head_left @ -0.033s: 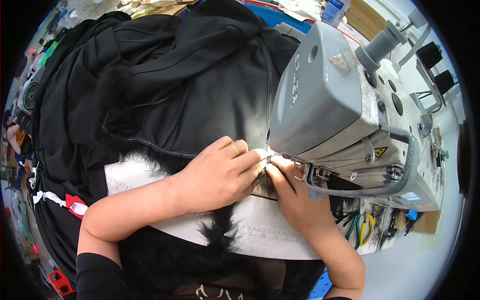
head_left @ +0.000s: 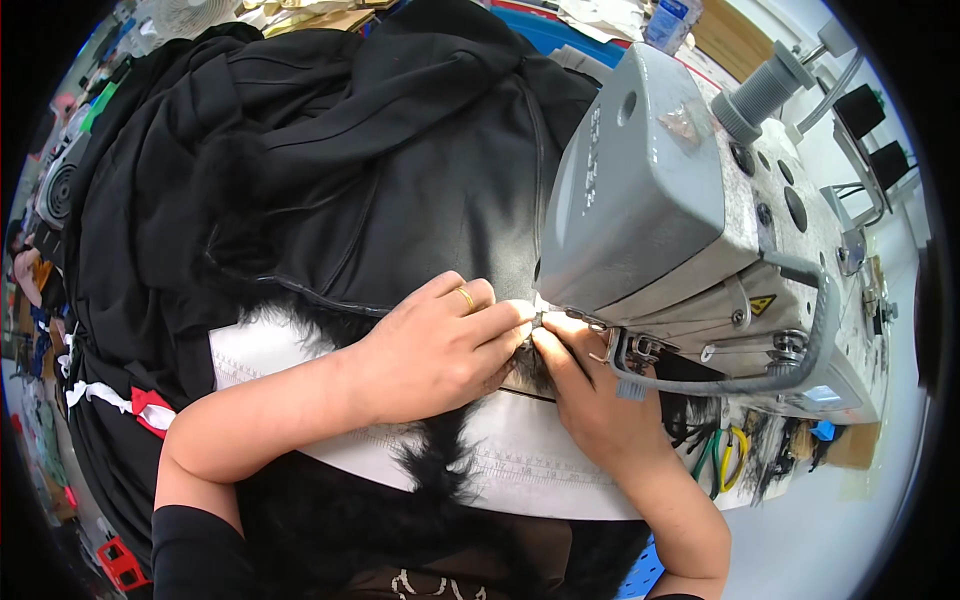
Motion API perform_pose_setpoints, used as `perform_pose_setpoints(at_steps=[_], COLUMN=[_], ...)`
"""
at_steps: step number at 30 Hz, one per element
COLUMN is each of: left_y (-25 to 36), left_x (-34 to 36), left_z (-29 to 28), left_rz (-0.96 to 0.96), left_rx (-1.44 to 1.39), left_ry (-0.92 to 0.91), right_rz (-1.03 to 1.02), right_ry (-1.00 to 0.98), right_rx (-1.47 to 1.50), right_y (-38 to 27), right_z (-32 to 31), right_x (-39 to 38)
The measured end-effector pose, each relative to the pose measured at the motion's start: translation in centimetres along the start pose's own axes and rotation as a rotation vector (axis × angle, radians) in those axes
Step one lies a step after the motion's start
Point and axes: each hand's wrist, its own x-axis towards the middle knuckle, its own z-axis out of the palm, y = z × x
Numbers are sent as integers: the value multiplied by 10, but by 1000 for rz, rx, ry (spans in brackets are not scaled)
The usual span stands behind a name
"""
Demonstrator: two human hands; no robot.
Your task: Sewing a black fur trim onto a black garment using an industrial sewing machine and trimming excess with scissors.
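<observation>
A large black garment (head_left: 440, 220) with fluffy black fur trim (head_left: 440, 460) spreads across the machine bed. Its edge runs under the grey head of a sewing machine (head_left: 640, 190). My left hand (head_left: 435, 350), a ring on one finger, pinches that edge just left of the needle area. From the right, my right hand (head_left: 605, 410) grips the same edge, its thumb close to the left fingertips. The machine's guard and thread parts cover some of the right fingers. What lies right under the fingertips is mostly hidden.
White ruler-marked bed (head_left: 540, 490) shows below my hands. Right of my right hand lie snips with yellow and green handles (head_left: 735, 460), among fur scraps. A curved grey guard bar (head_left: 825, 330) juts from the machine. At the back stands a clear bottle (head_left: 668, 25).
</observation>
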Motion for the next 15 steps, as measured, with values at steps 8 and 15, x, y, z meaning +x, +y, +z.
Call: perform_pose_setpoints(at_steps=[8, 15], left_y=[5, 14], left_x=[-4, 3], left_z=[-2, -2], left_rz=[45, 36], left_rx=[60, 165], left_ry=[-31, -82], right_rz=[103, 156], right_ry=[-75, -87], right_rx=[71, 358], right_y=[4, 17], right_z=[2, -1], right_x=[-1, -2])
